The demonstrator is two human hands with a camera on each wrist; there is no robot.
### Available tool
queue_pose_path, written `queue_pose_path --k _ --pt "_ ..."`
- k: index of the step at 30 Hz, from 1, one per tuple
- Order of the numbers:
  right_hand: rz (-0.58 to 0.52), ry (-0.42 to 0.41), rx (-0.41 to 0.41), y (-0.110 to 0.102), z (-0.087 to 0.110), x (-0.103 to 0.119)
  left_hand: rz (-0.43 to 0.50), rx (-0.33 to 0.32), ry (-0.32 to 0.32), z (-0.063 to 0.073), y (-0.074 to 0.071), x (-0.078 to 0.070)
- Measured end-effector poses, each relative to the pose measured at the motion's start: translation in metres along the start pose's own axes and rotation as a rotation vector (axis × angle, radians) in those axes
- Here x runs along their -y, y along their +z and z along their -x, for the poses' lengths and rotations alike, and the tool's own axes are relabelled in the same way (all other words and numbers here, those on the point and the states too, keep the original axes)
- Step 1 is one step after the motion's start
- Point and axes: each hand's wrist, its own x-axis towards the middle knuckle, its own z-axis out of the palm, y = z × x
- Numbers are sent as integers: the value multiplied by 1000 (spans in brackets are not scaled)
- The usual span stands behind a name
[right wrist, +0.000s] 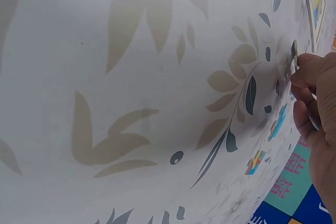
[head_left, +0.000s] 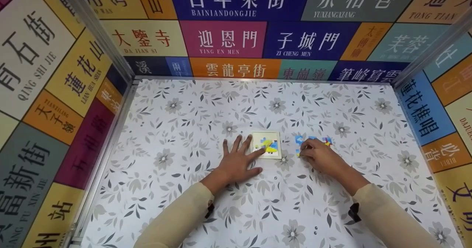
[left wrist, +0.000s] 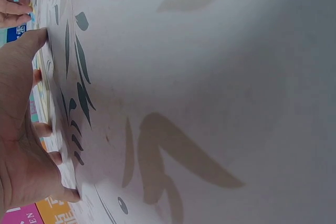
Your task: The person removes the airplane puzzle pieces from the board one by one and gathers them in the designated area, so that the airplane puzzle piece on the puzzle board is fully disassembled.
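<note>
A small square puzzle tray (head_left: 279, 141) with a pale rim lies on the patterned tabletop, partly filled with blue and yellow jigsaw pieces (head_left: 271, 145). My left hand (head_left: 236, 165) rests with spread fingers at the tray's left side, its index finger reaching over the rim onto the pieces. To the right of the tray, my right hand (head_left: 320, 157) pinches a thin jigsaw piece (right wrist: 294, 51) between thumb and fingers, seen edge-on in the right wrist view. The printed face of that piece is hidden there. Loose jigsaw pieces (right wrist: 255, 162) lie beside and beyond the right hand.
The white tabletop (head_left: 206, 107) bears grey flowers and leaves. Upright panels (head_left: 225, 37) with coloured street-name signs stand along the back and both sides. A metal strip (head_left: 107, 159) runs along the left table edge.
</note>
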Motion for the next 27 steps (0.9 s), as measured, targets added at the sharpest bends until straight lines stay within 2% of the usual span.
queue_pose_path --k 12,22,27 --pt "23 -68 -59 3 3 -3 13 -2 1 1 0 0" --pt "-15 -57 -58 3 -4 -3 5 -6 -5 -1 1 0" --pt "-35 -11 -28 1 -11 2 -5 -8 -1 0 1 0"
